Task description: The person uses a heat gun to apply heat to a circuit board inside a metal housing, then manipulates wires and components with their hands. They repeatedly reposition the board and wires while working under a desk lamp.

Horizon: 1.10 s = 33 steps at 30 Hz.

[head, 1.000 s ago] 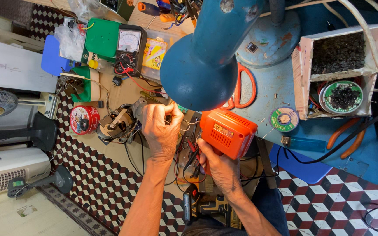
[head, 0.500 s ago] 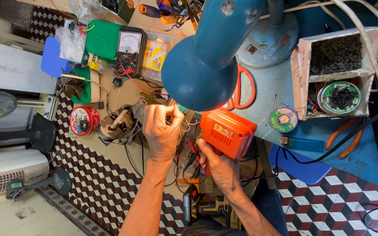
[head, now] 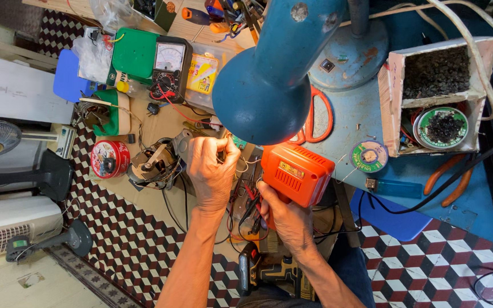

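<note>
An orange soldering gun (head: 296, 174) is held at the middle of the cluttered table (head: 161, 122), its handle wrapped by the right hand (head: 285, 219), whose grip is closed firmly around it. Just to its left, thin wires (head: 241, 165) are pinched between the fingertips of the left hand (head: 211, 171), the grip pressed together on them; what the wires lead to is hidden under the hand. Red and black leads (head: 246, 199) are seen lying between the two wrists.

Directly above both hands, a large blue lamp shade (head: 261, 97) is hung over the work, and much of the table behind it is blocked from view. Orange-handled scissors (head: 318, 117) are partly covered by the shade on the blue surface to the right. Further right, a small round solder spool (head: 369, 157) and a blue lighter (head: 395, 187) are laid near each other, and an open white box (head: 437, 94) filled with dark scrap is set beyond them. Orange-handled pliers (head: 449, 179) are found below that box.

To the left of the left hand, a dark transformer-like part (head: 152, 165) tangled in wires is placed, with a round red tin (head: 108, 159) just beside it. Higher up, an analogue multimeter (head: 166, 68) is rested against a green case (head: 135, 54). A cordless drill (head: 269, 274) is laid below the right forearm, near the checkered floor (head: 115, 245).
</note>
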Available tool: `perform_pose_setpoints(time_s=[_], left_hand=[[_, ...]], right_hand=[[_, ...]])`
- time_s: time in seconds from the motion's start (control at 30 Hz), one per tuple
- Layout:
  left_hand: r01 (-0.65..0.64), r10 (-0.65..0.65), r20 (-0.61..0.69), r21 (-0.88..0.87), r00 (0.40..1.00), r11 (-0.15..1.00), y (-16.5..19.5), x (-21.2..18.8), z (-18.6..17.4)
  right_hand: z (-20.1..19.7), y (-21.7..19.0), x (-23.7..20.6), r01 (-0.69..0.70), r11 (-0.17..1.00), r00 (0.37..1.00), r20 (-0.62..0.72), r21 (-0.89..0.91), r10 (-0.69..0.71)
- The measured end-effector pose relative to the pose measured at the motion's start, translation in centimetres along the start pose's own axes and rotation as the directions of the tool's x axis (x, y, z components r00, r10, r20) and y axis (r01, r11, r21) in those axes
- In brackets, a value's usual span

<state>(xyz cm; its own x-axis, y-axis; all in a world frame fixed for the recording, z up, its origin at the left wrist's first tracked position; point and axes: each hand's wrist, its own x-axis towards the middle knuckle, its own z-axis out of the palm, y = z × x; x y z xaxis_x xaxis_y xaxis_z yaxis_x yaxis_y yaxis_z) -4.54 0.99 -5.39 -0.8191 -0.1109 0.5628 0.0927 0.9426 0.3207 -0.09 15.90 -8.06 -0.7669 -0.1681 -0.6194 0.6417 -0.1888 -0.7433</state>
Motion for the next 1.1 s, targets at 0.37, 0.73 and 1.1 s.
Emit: perform_pose_setpoints(time_s=[0.37, 0.73, 1.1], left_hand=[[0.006, -0.006, 0.005, -0.015, 1.0, 1.0, 0.12, 0.11, -0.12], [0.009, -0.008, 0.024, -0.033, 1.0, 0.999, 0.06, 0.22, -0.29], [0.006, -0.005, 0.026, -0.035, 1.0, 0.999, 0.04, 0.19, -0.39]], right_hand=[[0.06, -0.06, 0.0, -0.025, 0.999, 1.0, 0.005, 0.047, 0.025], [0.02, 0.35, 0.17, -0.029, 0.997, 1.0, 0.004, 0.077, 0.028], [-0.01, 0.57, 0.18, -0.019, 0.99, 1.0, 0.027, 0.138, 0.015]])
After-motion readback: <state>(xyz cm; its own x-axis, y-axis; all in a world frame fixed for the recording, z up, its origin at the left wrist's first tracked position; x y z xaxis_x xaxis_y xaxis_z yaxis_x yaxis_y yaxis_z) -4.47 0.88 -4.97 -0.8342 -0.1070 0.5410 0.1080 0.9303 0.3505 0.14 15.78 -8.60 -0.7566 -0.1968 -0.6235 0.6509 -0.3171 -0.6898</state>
